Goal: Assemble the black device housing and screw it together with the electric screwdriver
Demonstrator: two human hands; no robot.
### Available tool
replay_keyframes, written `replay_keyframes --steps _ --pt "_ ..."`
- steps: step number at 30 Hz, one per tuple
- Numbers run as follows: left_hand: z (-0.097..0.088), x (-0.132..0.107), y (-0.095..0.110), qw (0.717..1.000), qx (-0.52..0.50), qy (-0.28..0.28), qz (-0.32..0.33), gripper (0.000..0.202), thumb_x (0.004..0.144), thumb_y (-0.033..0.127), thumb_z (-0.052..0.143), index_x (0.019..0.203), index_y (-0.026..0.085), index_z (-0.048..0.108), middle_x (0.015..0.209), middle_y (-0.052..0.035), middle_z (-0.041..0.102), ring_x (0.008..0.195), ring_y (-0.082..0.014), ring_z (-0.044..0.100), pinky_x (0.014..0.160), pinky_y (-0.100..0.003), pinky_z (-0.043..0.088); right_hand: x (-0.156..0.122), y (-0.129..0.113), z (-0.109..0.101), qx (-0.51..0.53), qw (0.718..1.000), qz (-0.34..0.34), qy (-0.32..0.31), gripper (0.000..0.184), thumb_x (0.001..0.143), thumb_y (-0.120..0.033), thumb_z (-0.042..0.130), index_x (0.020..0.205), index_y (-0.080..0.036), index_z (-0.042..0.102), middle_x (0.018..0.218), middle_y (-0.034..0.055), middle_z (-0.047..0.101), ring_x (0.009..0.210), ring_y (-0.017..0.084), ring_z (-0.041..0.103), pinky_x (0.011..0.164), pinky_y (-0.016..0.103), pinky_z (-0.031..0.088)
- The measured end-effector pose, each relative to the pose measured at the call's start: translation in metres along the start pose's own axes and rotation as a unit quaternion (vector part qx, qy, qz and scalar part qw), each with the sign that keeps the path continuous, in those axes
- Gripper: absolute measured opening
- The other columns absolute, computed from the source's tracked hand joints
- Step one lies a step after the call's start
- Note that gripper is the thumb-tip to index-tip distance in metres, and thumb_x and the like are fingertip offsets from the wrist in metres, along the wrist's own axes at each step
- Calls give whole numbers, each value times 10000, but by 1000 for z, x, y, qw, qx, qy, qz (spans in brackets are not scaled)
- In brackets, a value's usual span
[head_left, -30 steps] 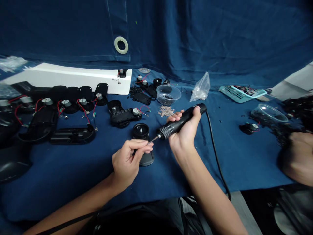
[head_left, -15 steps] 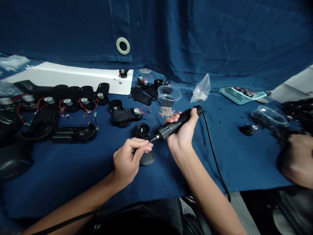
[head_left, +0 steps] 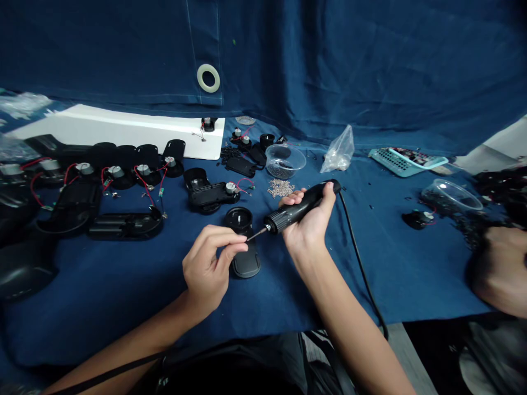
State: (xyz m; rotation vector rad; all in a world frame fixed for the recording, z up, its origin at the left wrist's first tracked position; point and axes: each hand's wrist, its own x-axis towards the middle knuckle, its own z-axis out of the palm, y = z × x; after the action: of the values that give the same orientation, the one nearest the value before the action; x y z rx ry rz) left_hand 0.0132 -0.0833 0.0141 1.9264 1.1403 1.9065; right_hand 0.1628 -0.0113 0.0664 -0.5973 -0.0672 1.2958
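Observation:
My right hand [head_left: 307, 219] is wrapped round a black corded electric screwdriver [head_left: 298, 208], its bit pointing left and down. The thumb and fingers of my left hand [head_left: 212, 269] are pinched together at the tip of that bit. Whatever sits between those fingertips is too small to make out. Just behind the bit, on the blue cloth, lies a black plastic housing [head_left: 247, 260] with a round cup at its far end. A pile of small silvery screws [head_left: 281, 187] is beyond the screwdriver.
Several black housings with motors and red wires [head_left: 117, 171] line the left. A clear tub [head_left: 285, 160], a plastic bag [head_left: 340, 151] and a teal basket [head_left: 407, 163] stand at the back. At the right edge is another person's hand [head_left: 504, 269]. The screwdriver's cord [head_left: 358, 258] runs off the front edge.
My left hand has drawn slightly left and back, its fingertips now at the bit's very end, so more of the bit and housing shows. The screwdriver stays nearly in place.

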Motion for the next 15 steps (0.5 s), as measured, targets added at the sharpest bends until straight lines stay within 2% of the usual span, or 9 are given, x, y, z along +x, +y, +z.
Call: replay_keyframes --steps 3,10,15 --pt "-1 -2 1 999 -16 -4 -29 125 799 83 698 859 184 656 791 1 659 742 -114 622 656 -233 509 1 0 -1 -16 1000 -10 -7 397 818 -572 534 708 -206 426 561 -84 422 452 37 435 449 161 448" --pt "4 -6 2 995 -63 5 -81 154 811 40 660 866 184 653 857 -2 701 814 -130 675 736 -263 556 2 1 -1 -25 1000 -14 -5 417 808 -592 553 703 -208 431 565 -80 441 457 47 450 452 181 467" --pt "4 -5 0 993 -71 8 -89 160 796 39 674 853 187 654 809 3 674 771 -123 649 685 -254 526 1 1 -2 -10 1000 -4 -10 407 806 -576 566 707 -206 428 559 -81 446 458 42 449 453 170 463"
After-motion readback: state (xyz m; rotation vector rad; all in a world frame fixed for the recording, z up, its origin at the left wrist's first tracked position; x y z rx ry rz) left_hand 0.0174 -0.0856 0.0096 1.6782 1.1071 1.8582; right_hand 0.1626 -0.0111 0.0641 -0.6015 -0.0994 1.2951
